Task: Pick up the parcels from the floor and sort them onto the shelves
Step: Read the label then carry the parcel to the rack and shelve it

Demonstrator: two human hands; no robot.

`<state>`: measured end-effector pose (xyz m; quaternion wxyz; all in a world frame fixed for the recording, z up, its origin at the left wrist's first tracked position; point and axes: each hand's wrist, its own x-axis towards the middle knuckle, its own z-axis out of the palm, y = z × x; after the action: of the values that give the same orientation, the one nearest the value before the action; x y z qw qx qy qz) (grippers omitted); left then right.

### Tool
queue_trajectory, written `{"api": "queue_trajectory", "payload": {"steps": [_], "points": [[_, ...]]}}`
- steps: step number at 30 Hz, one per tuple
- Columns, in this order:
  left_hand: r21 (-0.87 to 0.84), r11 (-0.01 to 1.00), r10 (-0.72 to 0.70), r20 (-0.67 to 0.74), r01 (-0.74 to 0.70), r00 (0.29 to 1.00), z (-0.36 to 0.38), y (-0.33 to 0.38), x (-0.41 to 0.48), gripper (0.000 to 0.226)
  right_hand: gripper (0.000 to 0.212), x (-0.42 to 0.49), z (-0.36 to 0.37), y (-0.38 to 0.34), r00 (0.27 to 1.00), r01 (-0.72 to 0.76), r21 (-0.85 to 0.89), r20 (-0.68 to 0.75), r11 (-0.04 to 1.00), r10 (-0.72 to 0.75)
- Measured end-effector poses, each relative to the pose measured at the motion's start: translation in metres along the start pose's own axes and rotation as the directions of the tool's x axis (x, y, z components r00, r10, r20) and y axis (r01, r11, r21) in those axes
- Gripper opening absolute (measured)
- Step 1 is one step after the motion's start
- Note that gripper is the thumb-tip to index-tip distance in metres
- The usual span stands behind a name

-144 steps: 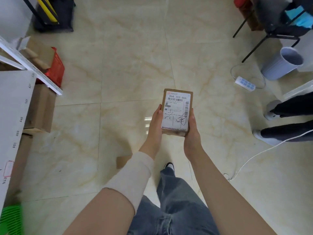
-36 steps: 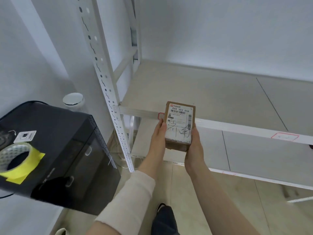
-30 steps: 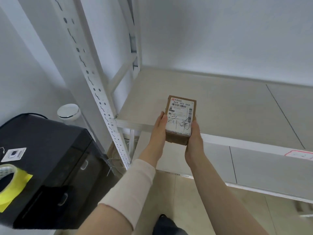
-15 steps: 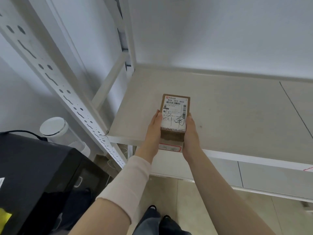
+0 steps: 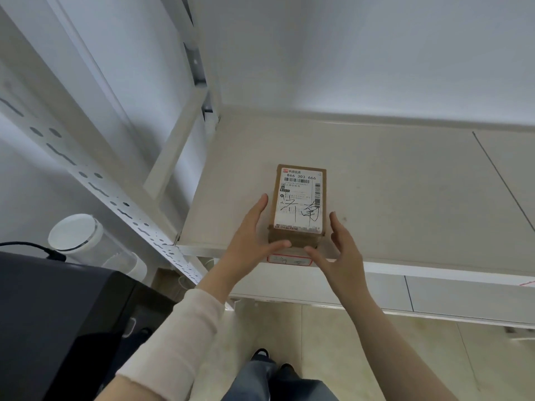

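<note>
A small brown cardboard parcel [image 5: 299, 204] with a white shipping label and black handwriting lies flat on the grey shelf board [image 5: 405, 198], close to its front edge. My left hand [image 5: 252, 235] is beside the parcel's left side, fingers spread, thumb touching its near face. To the right of the parcel, my right hand [image 5: 341, 250] has its fingers apart and a small gap to the box. Neither hand grips it. A red-framed tag [image 5: 289, 260] is stuck on the shelf's front rail just below the parcel.
The white perforated shelf post [image 5: 115, 195] slants across the left. A black cabinet [image 5: 58, 314] and a white-lidded canister [image 5: 78, 235] stand at lower left. A lower shelf board [image 5: 463, 296] shows under the rail. The wall closes the back.
The parcel was carried from over the floor to the shelf and set down on the board. Both hands have loosened and spread away from its sides.
</note>
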<state>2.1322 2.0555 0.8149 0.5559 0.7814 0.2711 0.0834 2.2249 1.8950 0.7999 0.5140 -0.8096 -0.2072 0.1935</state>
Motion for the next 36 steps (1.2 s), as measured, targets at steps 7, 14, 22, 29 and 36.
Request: {"api": "queue_trajectory", "payload": {"steps": [7, 14, 22, 29, 36], "points": [[-0.115, 0.993, 0.024, -0.032, -0.027, 0.999, 0.007, 0.002, 0.012, 0.092, 0.069, 0.018, 0.006, 0.002, 0.999, 0.035, 0.003, -0.031, 0.999, -0.035], [-0.141, 0.989, 0.03, -0.049, -0.037, 0.998, 0.006, 0.003, 0.043, 0.095, 0.068, 0.046, 0.006, -0.008, 0.998, 0.043, 0.02, -0.048, 0.999, -0.042], [-0.221, 0.975, 0.029, -0.038, -0.037, 0.999, 0.003, 0.006, 0.078, 0.093, 0.066, 0.079, 0.001, -0.017, 0.999, 0.024, 0.056, -0.033, 0.998, -0.022], [-0.267, 0.963, 0.035, -0.041, -0.045, 0.999, 0.005, 0.005, 0.088, 0.092, 0.064, 0.091, -0.001, -0.018, 1.0, 0.026, 0.065, -0.018, 0.998, -0.024], [-0.295, 0.955, 0.026, -0.038, -0.036, 0.999, 0.007, 0.006, 0.088, 0.092, 0.066, 0.091, 0.001, -0.018, 1.0, 0.003, 0.082, -0.021, 0.997, -0.002]]}}
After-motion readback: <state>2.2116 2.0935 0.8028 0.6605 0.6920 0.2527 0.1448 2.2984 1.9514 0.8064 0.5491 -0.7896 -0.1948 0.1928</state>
